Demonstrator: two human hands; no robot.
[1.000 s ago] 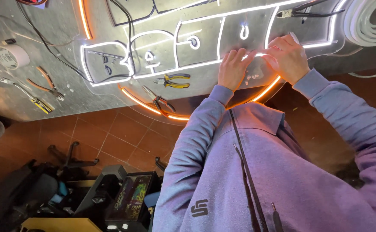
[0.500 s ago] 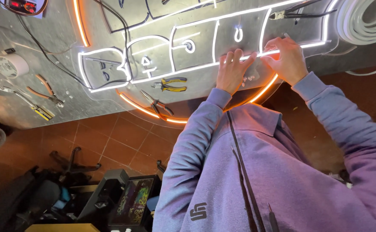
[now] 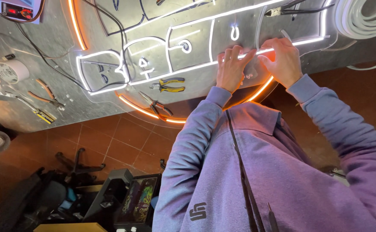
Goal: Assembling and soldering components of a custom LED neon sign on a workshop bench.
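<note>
The head view looks down over a purple sweatshirt [image 3: 256, 172] onto a grey surface [image 3: 67, 111] whose near edge runs aslant from the lower left up toward the right, with red floor tiles [image 3: 123, 141] below it. Both hands work at a lit white strip [image 3: 196, 68] that runs across a sign panel [image 3: 188, 25] lying on the surface. The left hand [image 3: 231, 68] lies flat on the panel, fingers close together and pointing away from the body, fingertips pressing on the strip. The right hand [image 3: 284, 60] sits just beside it, fingers curled down onto the same strip with the thumb tucked under; whether it pinches the strip or only presses it cannot be told. Below the hands an orange glowing strip [image 3: 153, 114] curves along the panel's near edge, close to the surface's own near edge. Yellow-handled pliers [image 3: 168, 85] lie on the panel left of the left hand, and dark red-handled pliers [image 3: 155, 104] lie just inside the orange curve, both well apart from the hands. Toward the left edge of the surface lie orange-handled cutters [image 3: 46, 94], a yellow-tipped tool [image 3: 42, 114] and a roll of white tape [image 3: 9, 71]. A coil of white strip [image 3: 364, 17] fills the far right corner. Bare surface lies between the tools and the panel.
</note>
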